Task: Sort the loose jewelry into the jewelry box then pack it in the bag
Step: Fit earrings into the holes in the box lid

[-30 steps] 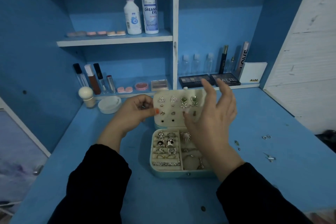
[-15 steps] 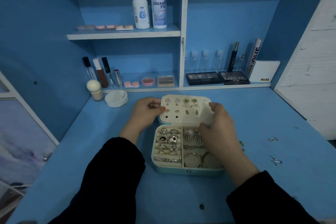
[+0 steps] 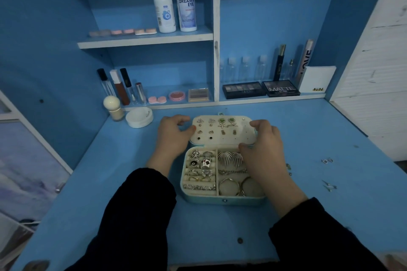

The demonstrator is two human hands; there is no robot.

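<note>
Head view | jewelry box (image 3: 222,199) open mid-desk, between the hands | left hand (image 3: 174,136) and right hand (image 3: 264,149) each grip a side edge of its lid (image 3: 222,136) | sorting unfinished, I judge: loose pieces (image 3: 329,186) lie on the desk (image 3: 308,215), right | next: release lid, pinch those small items | dim blue alcove, cosmetics on shelves (image 3: 145,39)

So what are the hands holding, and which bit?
The jewelry box lid: the left hand grips its left edge, the right hand its right edge.
</note>
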